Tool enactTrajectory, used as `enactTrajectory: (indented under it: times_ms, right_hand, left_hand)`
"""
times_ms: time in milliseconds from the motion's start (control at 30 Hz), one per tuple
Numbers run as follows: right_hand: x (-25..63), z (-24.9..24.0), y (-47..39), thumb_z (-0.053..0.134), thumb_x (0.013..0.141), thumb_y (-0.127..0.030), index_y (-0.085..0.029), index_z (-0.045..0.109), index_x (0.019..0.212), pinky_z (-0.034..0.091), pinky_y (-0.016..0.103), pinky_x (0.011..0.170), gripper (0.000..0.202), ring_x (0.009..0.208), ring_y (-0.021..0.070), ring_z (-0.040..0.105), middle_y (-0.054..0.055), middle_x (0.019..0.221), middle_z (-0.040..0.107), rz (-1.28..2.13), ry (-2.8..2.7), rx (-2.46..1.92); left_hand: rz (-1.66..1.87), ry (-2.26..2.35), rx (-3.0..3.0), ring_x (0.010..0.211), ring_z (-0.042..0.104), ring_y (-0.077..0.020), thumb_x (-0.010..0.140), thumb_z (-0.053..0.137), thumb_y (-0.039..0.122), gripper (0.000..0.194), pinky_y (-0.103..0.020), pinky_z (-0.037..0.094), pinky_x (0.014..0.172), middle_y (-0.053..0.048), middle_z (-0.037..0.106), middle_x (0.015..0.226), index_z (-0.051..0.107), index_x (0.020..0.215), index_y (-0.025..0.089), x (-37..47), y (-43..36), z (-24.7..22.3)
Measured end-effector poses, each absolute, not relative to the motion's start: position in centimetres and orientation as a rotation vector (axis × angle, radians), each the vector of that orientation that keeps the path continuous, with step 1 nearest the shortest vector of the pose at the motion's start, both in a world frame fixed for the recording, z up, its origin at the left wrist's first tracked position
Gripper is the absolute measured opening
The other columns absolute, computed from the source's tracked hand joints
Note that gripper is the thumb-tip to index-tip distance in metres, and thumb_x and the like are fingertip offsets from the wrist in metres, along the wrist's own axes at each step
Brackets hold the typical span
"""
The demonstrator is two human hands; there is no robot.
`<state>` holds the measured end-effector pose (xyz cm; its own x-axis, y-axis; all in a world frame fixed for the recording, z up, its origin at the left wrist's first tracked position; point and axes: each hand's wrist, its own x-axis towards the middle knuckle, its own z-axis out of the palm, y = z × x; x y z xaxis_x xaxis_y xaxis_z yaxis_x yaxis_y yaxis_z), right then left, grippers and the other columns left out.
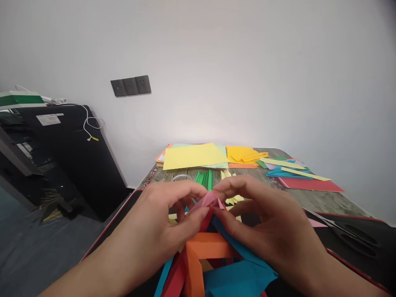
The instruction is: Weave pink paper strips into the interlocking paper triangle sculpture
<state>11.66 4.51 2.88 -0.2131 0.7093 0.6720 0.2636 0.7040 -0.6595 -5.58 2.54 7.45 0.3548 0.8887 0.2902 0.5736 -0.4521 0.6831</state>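
Where pinched from both sides, found pink folded paper (210,199) at the far end of a multicoloured paper construction (213,246), low in the centre of view. Observed left hand (165,211) with thumb and forefinger nearly closed, gripping the left side of the pink folded paper. Observed right hand (269,212) closed likewise on the opposite side, remaining fingers curled loosely. Noted orange, blue and red strips in the paper construction, below the hands and over a black mat (386,264). Just beyond, recorded green folded strips (204,178) on a grey wooden bench (340,202). Farther back, listed a yellow sheet (194,156) atop stacked paper, with orange-yellow paper (244,154) just beside. At right, listed blue folded paper (275,173) near a red sheet (309,184). Nearer, logged scissors (332,225), handles over the mat. Beyond the bench, noted a black cabinet (74,152) at left and dark sockets (130,86) on a pale wall (247,82).
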Motion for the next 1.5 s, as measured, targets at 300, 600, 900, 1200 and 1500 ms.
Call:
enactTrajectory:
  times_ms: [300, 600, 900, 1200, 1500]
  right_hand:
    - [11.8, 2.8, 4.5, 0.056, 0.078, -0.009, -0.022, 0.064, 0.08, 0.054, 0.016, 0.053, 0.016, 0.058, 0.0077, 0.061, -0.004, 0.073, 0.069, 0.461, -1.857, -0.809]
    - [11.1, 3.0, 4.8, 0.056, 0.079, -0.01, -0.024, 0.064, 0.079, 0.051, 0.016, 0.052, 0.016, 0.06, 0.008, 0.059, -0.004, 0.074, 0.067, 0.552, -1.838, -0.782]
    - [11.2, 3.3, 5.2, 0.058, 0.082, -0.02, -0.02, 0.063, 0.075, 0.037, 0.015, 0.038, 0.008, 0.046, 0.0056, 0.045, -0.002, 0.07, 0.063, 0.638, -1.836, -0.891]
    - [11.3, 3.0, 5.5, 0.063, 0.08, -0.031, -0.019, 0.063, 0.073, 0.028, 0.017, 0.033, 0.013, 0.039, 0.0042, 0.036, -0.001, 0.067, 0.06, 0.741, -1.74, -0.984]
    - [11.4, 3.4, 5.4, 0.062, 0.081, -0.034, -0.021, 0.063, 0.073, 0.041, 0.019, 0.043, 0.015, 0.056, 0.011, 0.055, 0.0, 0.068, 0.064, 0.782, -1.762, -0.991]
  left_hand:
    - [1.023, 1.349, 2.144, 0.057, 0.057, -0.0072, 0.084, 0.059, 0.019, 0.014, -0.014, 0.043, 0.049, 0.006, 0.067, 0.063, 0.068, 0.074, 0.021, -5.0, 2.4, 7.5]
    - [1.012, 1.326, 1.99, 0.051, 0.051, -0.0058, 0.081, 0.059, 0.019, 0.017, -0.013, 0.038, 0.046, 0.005, 0.061, 0.055, 0.066, 0.065, 0.017, -5.2, 2.9, 8.1]
    - [0.97, 1.338, 1.912, 0.051, 0.047, -0.0064, 0.081, 0.059, 0.023, 0.019, -0.015, 0.036, 0.045, 0.005, 0.055, 0.055, 0.062, 0.065, 0.015, -5.5, 3.5, 7.8]
    - [1.082, 1.343, 1.976, 0.052, 0.045, -0.0061, 0.081, 0.06, 0.023, 0.022, -0.017, 0.035, 0.047, 0.004, 0.055, 0.057, 0.06, 0.062, 0.014, -4.9, 3.7, 7.2]
    - [1.082, 1.343, 1.963, 0.049, 0.045, -0.0053, 0.08, 0.061, 0.022, 0.02, -0.016, 0.035, 0.045, 0.004, 0.057, 0.057, 0.061, 0.062, 0.014, -5.0, 3.5, 7.3]
